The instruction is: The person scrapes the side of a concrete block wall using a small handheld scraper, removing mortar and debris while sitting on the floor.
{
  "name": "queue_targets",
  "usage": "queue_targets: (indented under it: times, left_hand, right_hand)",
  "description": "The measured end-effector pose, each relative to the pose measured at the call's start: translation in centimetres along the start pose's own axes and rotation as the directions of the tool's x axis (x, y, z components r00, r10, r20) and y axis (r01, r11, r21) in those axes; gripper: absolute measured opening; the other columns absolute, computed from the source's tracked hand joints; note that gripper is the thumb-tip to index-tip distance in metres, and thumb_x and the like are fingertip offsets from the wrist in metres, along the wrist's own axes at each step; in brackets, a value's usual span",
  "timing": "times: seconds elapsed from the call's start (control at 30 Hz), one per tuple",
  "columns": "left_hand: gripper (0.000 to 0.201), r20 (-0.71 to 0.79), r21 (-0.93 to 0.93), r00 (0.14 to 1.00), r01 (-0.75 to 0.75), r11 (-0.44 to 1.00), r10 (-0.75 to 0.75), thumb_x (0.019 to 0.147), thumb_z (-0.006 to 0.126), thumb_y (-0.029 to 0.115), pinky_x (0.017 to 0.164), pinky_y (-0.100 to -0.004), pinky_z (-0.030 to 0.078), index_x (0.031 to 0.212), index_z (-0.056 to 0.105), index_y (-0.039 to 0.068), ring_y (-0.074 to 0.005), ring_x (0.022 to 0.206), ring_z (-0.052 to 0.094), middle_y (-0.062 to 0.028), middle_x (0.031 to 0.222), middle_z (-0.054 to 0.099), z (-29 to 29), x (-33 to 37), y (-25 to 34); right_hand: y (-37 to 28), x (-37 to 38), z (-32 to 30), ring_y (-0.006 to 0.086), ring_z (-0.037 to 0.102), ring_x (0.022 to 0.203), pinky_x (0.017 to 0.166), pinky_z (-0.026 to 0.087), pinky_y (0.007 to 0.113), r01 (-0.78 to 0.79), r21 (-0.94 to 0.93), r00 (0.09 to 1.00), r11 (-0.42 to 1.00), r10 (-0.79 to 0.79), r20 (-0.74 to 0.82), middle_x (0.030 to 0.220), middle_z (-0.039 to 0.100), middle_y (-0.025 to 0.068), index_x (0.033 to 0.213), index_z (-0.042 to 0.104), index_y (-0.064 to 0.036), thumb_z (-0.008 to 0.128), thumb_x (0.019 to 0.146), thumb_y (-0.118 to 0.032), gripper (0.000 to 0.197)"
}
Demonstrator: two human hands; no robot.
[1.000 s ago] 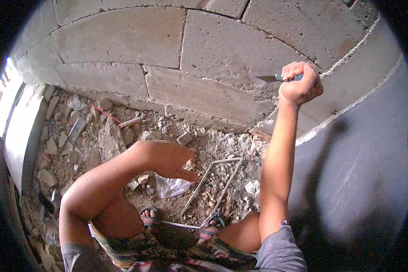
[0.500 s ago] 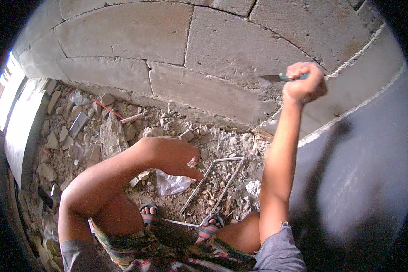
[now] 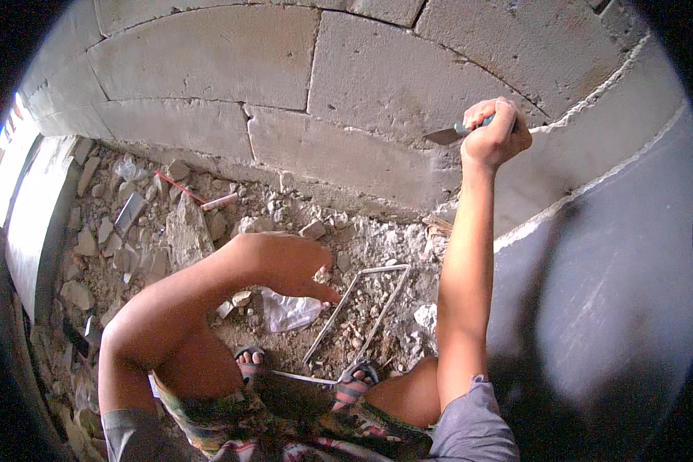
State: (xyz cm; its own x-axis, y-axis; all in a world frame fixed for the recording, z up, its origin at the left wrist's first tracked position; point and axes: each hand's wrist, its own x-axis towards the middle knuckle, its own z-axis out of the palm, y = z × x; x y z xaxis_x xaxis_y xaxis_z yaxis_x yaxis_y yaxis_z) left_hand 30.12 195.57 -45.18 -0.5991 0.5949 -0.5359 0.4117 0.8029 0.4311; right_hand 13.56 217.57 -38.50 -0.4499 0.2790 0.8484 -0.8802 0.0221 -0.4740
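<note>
My right hand (image 3: 497,135) is wrapped round the teal handle of a small trowel (image 3: 443,136). The trowel's dark, narrow blade points left, close against the grey block wall (image 3: 389,85), near the joint between two courses; whether it touches cannot be made out. Over my knee, my left hand (image 3: 296,266) hangs with the thumb and fingers apart and nothing in it. Below that hand lies a crumpled clear plastic bag (image 3: 290,310) on the rubble. Beside it rests a thin pale rectangular frame (image 3: 385,269), which reaches back toward my sandalled feet.
Broken blocks and stones (image 3: 189,231) cover the ground along the wall's foot, with a red stick (image 3: 179,185) among them. A smooth dark grey wall (image 3: 593,285) rises close on my right. At the far left is a bright pale panel (image 3: 35,223).
My right hand has moved left and slightly down along the wall with the trowel, whose blade now lies farther left. My left hand stays almost where it was.
</note>
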Motion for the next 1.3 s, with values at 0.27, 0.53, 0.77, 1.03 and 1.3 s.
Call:
queue_targets:
  times: [0.27, 0.53, 0.77, 1.03, 1.3]
  left_hand:
    - [0.072, 0.003, -0.021, 0.999, -0.037, 0.999, 0.037, 0.08, 0.049, 0.064, 0.09, -0.041, 0.044, 0.112, 0.054, 0.0, -0.0346, 0.106, 0.055, -0.0199, 0.113, 0.057, 0.2, -0.1, -0.1]
    - [0.074, 0.061, -0.058, 0.998, -0.022, 0.998, 0.026, 0.08, 0.048, 0.064, 0.091, -0.041, 0.043, 0.115, 0.051, 0.0, -0.0342, 0.108, 0.053, -0.0201, 0.117, 0.055, -0.5, -0.6, 1.0]
    - [0.074, 0.04, -0.063, 0.999, -0.027, 0.998, 0.029, 0.08, 0.046, 0.065, 0.093, -0.0407, 0.042, 0.116, 0.051, -0.001, -0.0336, 0.11, 0.052, -0.0202, 0.117, 0.054, -0.8, -1.2, 1.2]
    - [0.067, -0.101, -0.049, 0.99, -0.099, 0.994, 0.093, 0.081, 0.051, 0.058, 0.086, -0.0419, 0.045, 0.107, 0.057, -0.004, -0.0375, 0.098, 0.057, -0.0235, 0.102, 0.06, 0.0, -1.1, 0.7]
    - [0.074, 0.05, -0.021, 0.992, -0.111, 0.994, 0.112, 0.08, 0.048, 0.065, 0.089, -0.0404, 0.044, 0.11, 0.053, -0.002, -0.0338, 0.105, 0.055, -0.0206, 0.11, 0.058, -0.6, -0.2, 1.2]
  right_hand:
    - [-0.7, 0.0, 0.3, 0.0156, 0.047, 0.036, 0.039, 0.035, 0.028, -0.051, -0.136, 0.998, 0.989, 0.054, 0.017, 0.04, 0.046, 0.0068, 0.042, 0.04, -0.0048, 0.041, 0.081, -0.014, 0.04]
    - [-1.9, 0.6, -0.4, 0.0142, 0.042, 0.036, 0.038, 0.034, 0.027, -0.01, -0.04, 1.0, 0.999, 0.01, -0.001, 0.043, 0.045, 0.0067, 0.045, 0.039, -0.0056, 0.043, 0.078, -0.013, 0.034]
    - [-1.5, 1.2, -1.2, 0.0166, 0.05, 0.038, 0.04, 0.037, 0.029, 0.166, -0.219, 0.985, 0.961, -0.153, 0.078, 0.043, 0.051, 0.0069, 0.044, 0.043, -0.0073, 0.042, 0.081, -0.015, 0.038]
    - [2.9, -2.5, -1.3, 0.0119, 0.044, 0.036, 0.035, 0.032, 0.026, -0.213, 0.005, 0.977, 0.977, 0.213, -0.015, 0.042, 0.047, 0.0042, 0.046, 0.044, -0.0062, 0.048, 0.079, -0.015, 0.034]
    - [0.9, -0.7, -0.8, 0.0143, 0.045, 0.035, 0.037, 0.035, 0.027, -0.07, -0.144, 0.997, 0.987, 0.075, 0.025, 0.042, 0.047, 0.0053, 0.042, 0.041, -0.0066, 0.043, 0.076, -0.015, 0.035]
